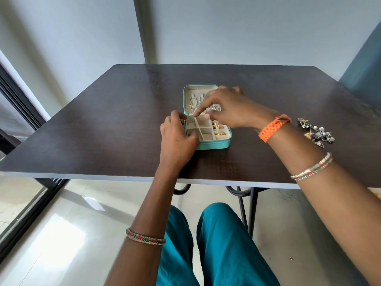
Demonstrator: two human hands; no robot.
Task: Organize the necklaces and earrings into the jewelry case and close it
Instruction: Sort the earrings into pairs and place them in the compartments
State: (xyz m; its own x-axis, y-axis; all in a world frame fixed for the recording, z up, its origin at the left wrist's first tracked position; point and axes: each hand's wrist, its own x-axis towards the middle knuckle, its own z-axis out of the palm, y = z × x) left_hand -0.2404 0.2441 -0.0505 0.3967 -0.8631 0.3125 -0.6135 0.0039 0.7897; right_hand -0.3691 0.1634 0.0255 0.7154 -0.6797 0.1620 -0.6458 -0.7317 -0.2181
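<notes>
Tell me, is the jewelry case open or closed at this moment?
Open. The jewelry case lies flat on the table, its lid folded back, and the cream compartments show.

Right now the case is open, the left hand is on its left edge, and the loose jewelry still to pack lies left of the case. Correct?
Not quite. The head view shows the loose jewelry lying right of the case, beyond the right wrist. The rest holds: the case is open and the left hand is on its left edge.

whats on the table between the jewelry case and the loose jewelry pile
Only the right hand's forearm, with its orange wristband, crosses above; the table between jewelry case and loose jewelry pile is bare in the head view.
</notes>
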